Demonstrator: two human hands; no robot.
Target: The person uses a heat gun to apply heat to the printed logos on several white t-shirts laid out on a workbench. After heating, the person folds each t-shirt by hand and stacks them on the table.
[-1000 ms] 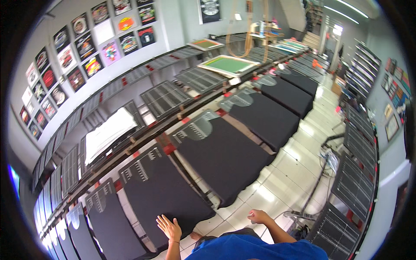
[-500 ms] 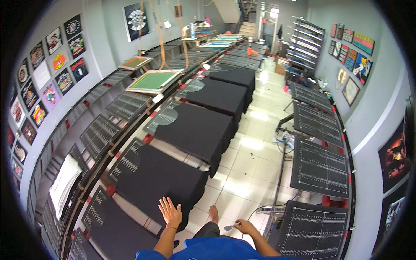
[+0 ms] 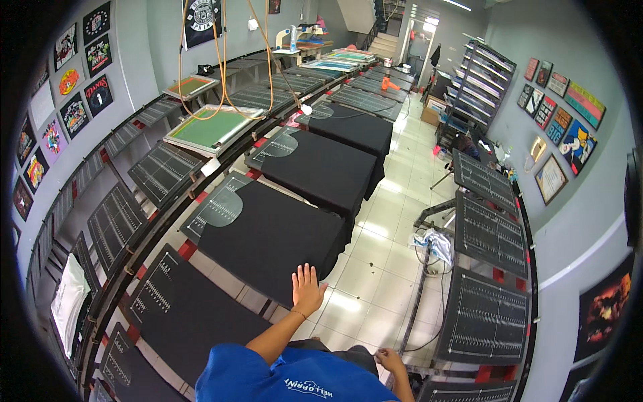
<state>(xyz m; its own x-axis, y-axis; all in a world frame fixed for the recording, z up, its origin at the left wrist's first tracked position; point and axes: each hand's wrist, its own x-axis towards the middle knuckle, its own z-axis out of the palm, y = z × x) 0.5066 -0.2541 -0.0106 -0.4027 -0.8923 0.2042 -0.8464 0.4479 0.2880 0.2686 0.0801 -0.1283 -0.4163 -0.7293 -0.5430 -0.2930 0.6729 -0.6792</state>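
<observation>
My left hand [image 3: 307, 289] is open, its fingers spread on or just over the near right corner of a black T-shirt [image 3: 274, 244]. That shirt is stretched over a printing pallet [image 3: 193, 224], whose bare end with white marks sticks out at the neck opening. Low in the picture, near my right side, my right hand [image 3: 388, 360] is closed with its fingers curled. What it holds, if anything, does not show clearly. Other black shirts lie on the neighbouring pallets, one nearer me [image 3: 201, 321] and one just beyond [image 3: 321, 164].
A screen frame with green mesh [image 3: 218, 127] rests across the rail on the left, below hanging orange hoses [image 3: 271, 67]. Bare pallets [image 3: 485, 315] line the right wall. A cable and a crumpled plastic bag [image 3: 435, 244] are beside the tiled aisle [image 3: 385, 268]. A drying rack [image 3: 479, 80] stands farther back.
My view has moved forward along the row. My left hand has gone from one black shirt to the one beyond it. A small grey blade-like thing by my right hand no longer shows.
</observation>
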